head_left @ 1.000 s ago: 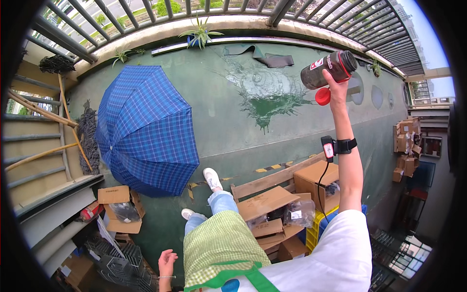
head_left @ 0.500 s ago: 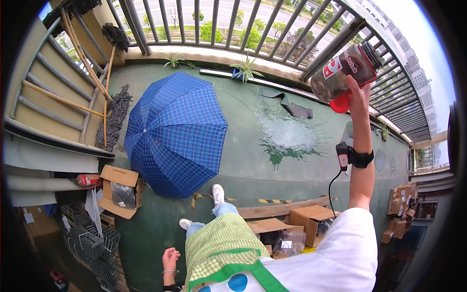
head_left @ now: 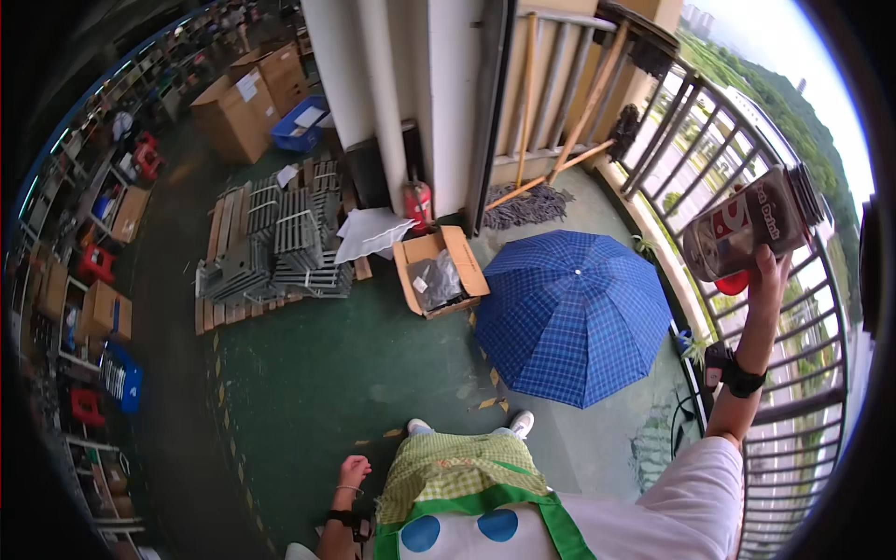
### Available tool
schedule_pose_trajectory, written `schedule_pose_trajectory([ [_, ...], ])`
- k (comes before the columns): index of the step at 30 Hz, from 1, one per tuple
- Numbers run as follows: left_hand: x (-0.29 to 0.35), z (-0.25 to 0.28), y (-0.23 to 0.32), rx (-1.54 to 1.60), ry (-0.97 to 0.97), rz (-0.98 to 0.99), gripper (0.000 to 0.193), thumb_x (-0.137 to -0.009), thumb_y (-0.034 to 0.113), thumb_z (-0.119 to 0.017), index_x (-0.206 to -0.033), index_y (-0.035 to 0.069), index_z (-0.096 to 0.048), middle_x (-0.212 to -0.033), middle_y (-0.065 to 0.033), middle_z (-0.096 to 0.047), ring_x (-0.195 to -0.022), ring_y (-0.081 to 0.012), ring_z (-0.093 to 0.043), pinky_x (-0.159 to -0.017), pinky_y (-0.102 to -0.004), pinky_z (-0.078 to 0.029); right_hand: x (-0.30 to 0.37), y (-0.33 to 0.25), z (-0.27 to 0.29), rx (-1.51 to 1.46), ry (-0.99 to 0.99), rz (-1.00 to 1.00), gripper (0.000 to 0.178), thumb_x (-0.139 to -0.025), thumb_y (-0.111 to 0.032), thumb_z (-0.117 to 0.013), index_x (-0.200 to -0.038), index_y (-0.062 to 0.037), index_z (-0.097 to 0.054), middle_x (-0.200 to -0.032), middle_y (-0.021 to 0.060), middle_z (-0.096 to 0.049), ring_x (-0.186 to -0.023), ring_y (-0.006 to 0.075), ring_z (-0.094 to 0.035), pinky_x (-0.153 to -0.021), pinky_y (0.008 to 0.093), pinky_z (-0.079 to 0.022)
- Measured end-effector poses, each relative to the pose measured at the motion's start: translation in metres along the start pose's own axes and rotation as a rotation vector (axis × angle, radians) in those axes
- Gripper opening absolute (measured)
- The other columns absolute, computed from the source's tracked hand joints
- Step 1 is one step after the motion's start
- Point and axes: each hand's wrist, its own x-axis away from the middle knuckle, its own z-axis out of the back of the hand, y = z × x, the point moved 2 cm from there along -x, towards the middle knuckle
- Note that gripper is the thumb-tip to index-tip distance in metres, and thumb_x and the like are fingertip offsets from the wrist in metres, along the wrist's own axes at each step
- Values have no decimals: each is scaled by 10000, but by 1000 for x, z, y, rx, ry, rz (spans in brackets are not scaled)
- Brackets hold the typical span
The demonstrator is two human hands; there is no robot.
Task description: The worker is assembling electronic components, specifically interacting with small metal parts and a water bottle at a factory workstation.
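Observation:
My right hand (head_left: 767,277), raised at the right, is closed around a see-through jar (head_left: 751,224) with a printed label and a dark ribbed neck. The jar tilts, its neck toward the upper right. A round red piece (head_left: 733,283) shows under it beside my fingers; how it is held is hidden. My left hand (head_left: 354,470) hangs low beside my apron, fingers loosely bent and nothing visible in them. Ahead, an opened blue plaid umbrella (head_left: 574,317) rests on the green floor, canopy up.
A metal railing (head_left: 719,131) runs along the right. Beyond the umbrella lies a grey mop (head_left: 527,207). An open carton (head_left: 441,271) stands near a fire extinguisher (head_left: 418,203). Left of these, grey metal frames (head_left: 289,233) are stacked on a wooden pallet (head_left: 217,315). Shelves line the far left.
My view has swung left, bringing the pallet and shelves into sight and shifting the umbrella rightward. The jar stays raised in my right hand; my left hand still hangs low.

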Motion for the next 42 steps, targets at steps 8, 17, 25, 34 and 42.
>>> schedule_pose_trajectory([
  [8,14,129,-42,333,358,-259,284,-817,247,-602,-951,0,-563,-827,-116,-638,-731,-191,-632,-654,-298,-495,13,-6,-352,-95,-541,102,893,-703,-433,-687,-1322,20,-230,-1208,164,-426,-1098,248,-418,-967,364,-294],
  [17,-15,325,-22,333,620,-151,315,-842,275,-555,-992,-2,-549,-880,-117,-639,-782,-198,-632,-681,-315,-490,89,-112,-730,-451,-952,144,817,-583,-263,-816,-1220,-3,-374,-1115,87,-509,-1005,175,-499,-906,322,-384],
  [25,-52,456,-77,911,794,227,315,-860,265,-535,-1073,34,-508,-960,-147,-613,-836,-240,-627,-702,-330,-507,169,-209,-1029,-535,-1245,102,676,-580,-104,-773,-1152,10,-432,-1047,74,-549,-963,156,-523,-888,301,-400],
  [34,-64,464,-227,1626,973,762,209,-837,264,-480,-919,77,-520,-792,-120,-582,-638,-256,-576,-519,-389,-455,303,-336,-1377,-849,-1408,-43,605,-626,-99,-764,-1139,-9,-458,-1035,65,-564,-953,150,-530,-858,309,-421],
  [42,-236,949,-140,224,763,124,171,-813,228,-508,-729,80,-522,-618,-58,-542,-440,-151,-492,-387,-271,-382,303,-433,-1612,-796,-1306,-190,609,-690,-246,-712,-1181,-18,-431,-1066,59,-533,-986,162,-485,-887,301,-360],
])
